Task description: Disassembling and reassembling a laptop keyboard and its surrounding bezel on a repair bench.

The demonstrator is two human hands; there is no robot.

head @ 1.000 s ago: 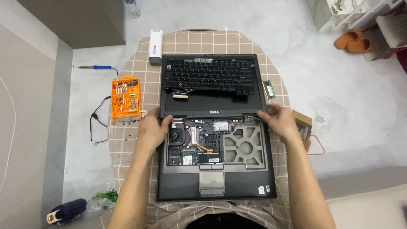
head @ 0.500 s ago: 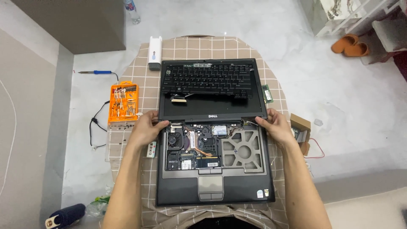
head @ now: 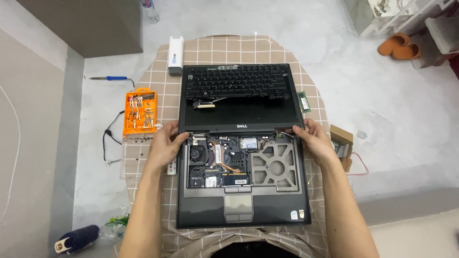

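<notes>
The left hand [head: 166, 143] is laid against the left hinge corner of the opened laptop [head: 241, 191], fingers curled and pressed onto the edge where screen meets base; the right hand [head: 314, 141] is set likewise at the right hinge corner, fingers bent and gripping the edge. The laptop is placed in the middle of a round table covered by a checked cloth [head: 158, 81]; its screen lies flat back, and a detached black keyboard [head: 236, 81] is rested on the screen. The base is uncovered, so that the circuit board, fan and copper heat pipe are exposed. An orange screwdriver bit case [head: 140, 111] is seen at the table's left edge; a white rectangular device [head: 175, 56] lies above it; a small green memory module [head: 304, 102] is just beside the screen's right edge; a small cardboard box [head: 342, 143] sits near the right hand.
</notes>
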